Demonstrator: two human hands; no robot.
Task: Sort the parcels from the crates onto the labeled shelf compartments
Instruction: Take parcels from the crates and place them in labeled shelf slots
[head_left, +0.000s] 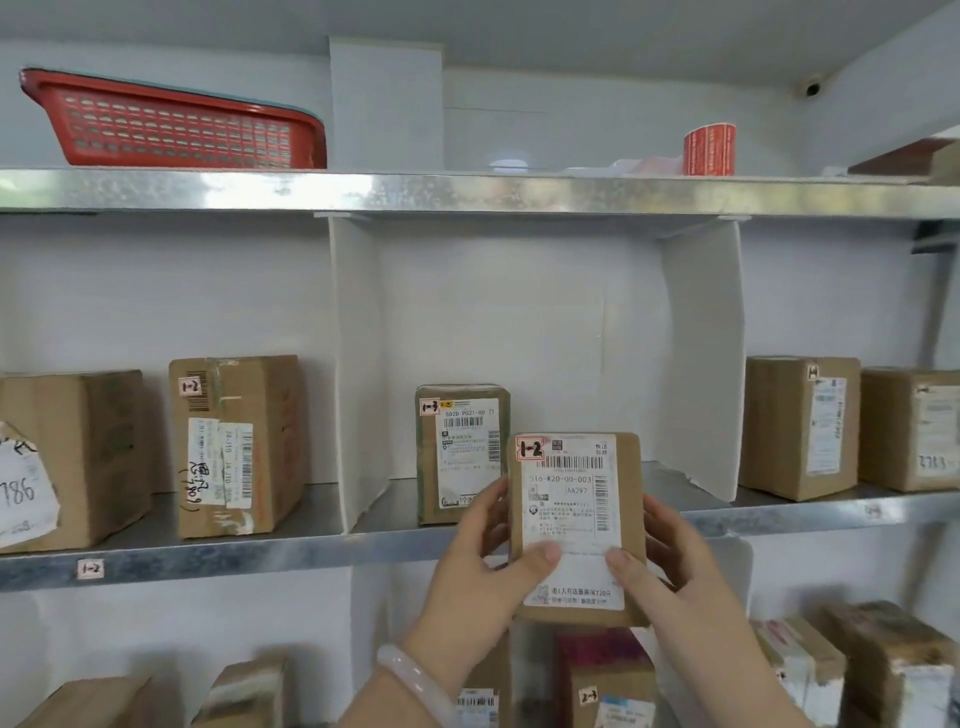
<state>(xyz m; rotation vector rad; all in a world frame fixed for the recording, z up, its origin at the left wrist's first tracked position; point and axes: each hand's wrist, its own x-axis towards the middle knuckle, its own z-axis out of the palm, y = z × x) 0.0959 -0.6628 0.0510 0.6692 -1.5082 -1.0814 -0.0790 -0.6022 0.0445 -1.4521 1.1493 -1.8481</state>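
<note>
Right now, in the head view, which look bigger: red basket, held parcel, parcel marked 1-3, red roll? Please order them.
1. red basket and held parcel: about alike; the parcel is nearer the camera, so I do not rank them.
2. parcel marked 1-3
3. red roll

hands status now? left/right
Left hand: holding the parcel marked 1-2, thumb on its front.
Right hand: holding the same parcel from the other side.

The red slotted plastic basket (171, 124) shows rows of pale oval holes. The brown rectangular cardboard parcel (631, 519) carries a white paper label (566, 525) with black barcodes and a red-edged corner tag (531, 448). The long metal shelf edge (467, 192) is mottled silver. The cylindrical red sticker roll (709, 150) bears pale print.
</note>
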